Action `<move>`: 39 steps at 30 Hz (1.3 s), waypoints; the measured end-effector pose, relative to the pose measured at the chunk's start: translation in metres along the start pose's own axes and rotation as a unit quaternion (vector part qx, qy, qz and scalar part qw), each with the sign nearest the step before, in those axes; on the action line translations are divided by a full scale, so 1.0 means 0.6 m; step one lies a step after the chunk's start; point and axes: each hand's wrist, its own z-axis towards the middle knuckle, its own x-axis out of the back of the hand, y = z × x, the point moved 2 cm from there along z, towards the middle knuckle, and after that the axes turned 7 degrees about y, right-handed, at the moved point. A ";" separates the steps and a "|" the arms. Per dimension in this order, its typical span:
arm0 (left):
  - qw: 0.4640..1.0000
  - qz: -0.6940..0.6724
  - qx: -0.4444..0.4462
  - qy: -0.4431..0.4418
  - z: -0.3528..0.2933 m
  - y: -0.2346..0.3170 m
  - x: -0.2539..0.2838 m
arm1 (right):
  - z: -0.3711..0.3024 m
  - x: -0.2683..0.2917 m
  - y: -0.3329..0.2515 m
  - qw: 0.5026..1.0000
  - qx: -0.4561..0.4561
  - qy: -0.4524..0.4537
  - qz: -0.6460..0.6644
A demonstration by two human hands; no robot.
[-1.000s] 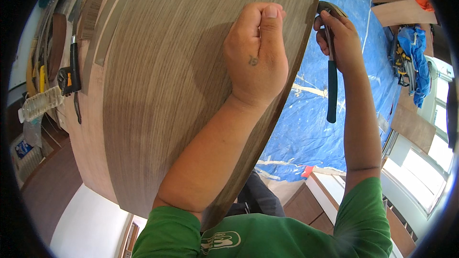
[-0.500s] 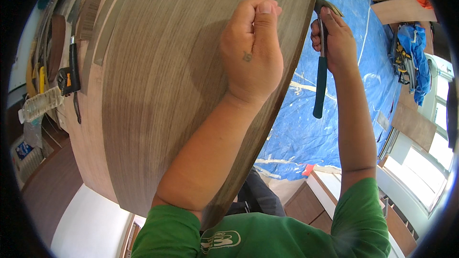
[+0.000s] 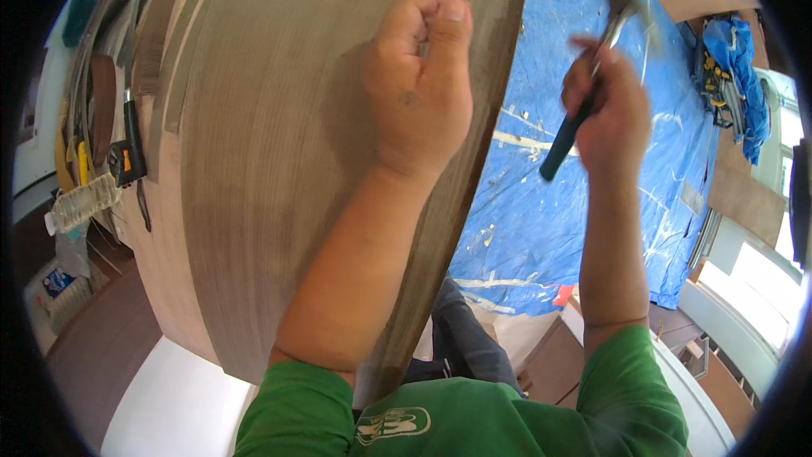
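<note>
A claw hammer (image 3: 561, 149) with a dark green grip is in my right hand (image 3: 617, 118), over the blue sheet to the right of the panel. My fingers wrap its shaft near the middle, and its metal head points up and away; hand and hammer are blurred. My left hand (image 3: 423, 89) is closed, thumb along the curled fingers, above the brown wood-grain panel (image 3: 271, 161) near its right edge. What those fingers hold, if anything, is hidden.
A blue sheet (image 3: 524, 228) covers the floor at right. Along the panel's left side lie a black-handled cutter (image 3: 131, 123), a tape measure (image 3: 127, 162) and a clear plastic bottle (image 3: 85, 203). Blue cloth and tools (image 3: 736, 76) sit at far right, near boards and windows.
My right hand has turned the hammer, swinging its head up and to the right and its grip end left. The left hand appears slightly farther left, still closed.
</note>
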 end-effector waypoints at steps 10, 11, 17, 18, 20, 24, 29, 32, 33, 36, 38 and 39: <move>1.000 0.018 -0.004 0.009 -0.001 -0.001 -0.007 | 0.016 -0.013 0.160 0.991 -0.110 0.024 0.069; 1.000 0.015 0.000 0.008 -0.001 0.000 -0.009 | 0.033 -0.029 0.161 0.992 -0.104 0.051 0.045; 1.000 0.016 0.003 0.014 -0.001 -0.003 -0.005 | 0.086 -0.098 0.155 0.992 -0.060 0.109 0.034; 0.999 0.026 -0.004 0.023 -0.001 -0.004 -0.003 | 0.089 -0.104 0.148 0.991 -0.052 0.120 0.026; 0.998 0.046 -0.017 0.040 0.001 -0.006 -0.001 | 0.091 -0.108 0.140 0.992 -0.058 0.109 0.013; 0.996 0.053 -0.044 0.062 -0.001 -0.012 -0.009 | 0.105 -0.106 0.144 0.993 -0.046 0.103 -0.020; 0.987 0.089 -0.107 0.076 0.000 -0.025 -0.011 | 0.105 -0.099 0.139 0.992 -0.016 0.098 -0.075; 0.987 0.081 -0.112 0.080 0.002 -0.027 -0.010 | 0.100 -0.096 0.136 0.993 0.004 0.067 -0.095; 0.987 0.083 -0.115 0.081 0.002 -0.027 -0.010 | 0.098 -0.094 0.134 0.993 0.009 0.059 -0.099; 0.981 0.107 -0.136 0.085 0.005 -0.025 -0.009 | 0.094 -0.088 0.134 0.992 0.014 0.044 -0.113; 0.982 0.106 -0.130 0.085 0.005 -0.028 -0.009 | 0.087 -0.089 0.133 0.991 0.023 0.044 -0.125; 0.984 0.102 -0.124 0.082 0.004 -0.028 -0.009 | 0.082 -0.091 0.131 0.990 0.030 0.048 -0.129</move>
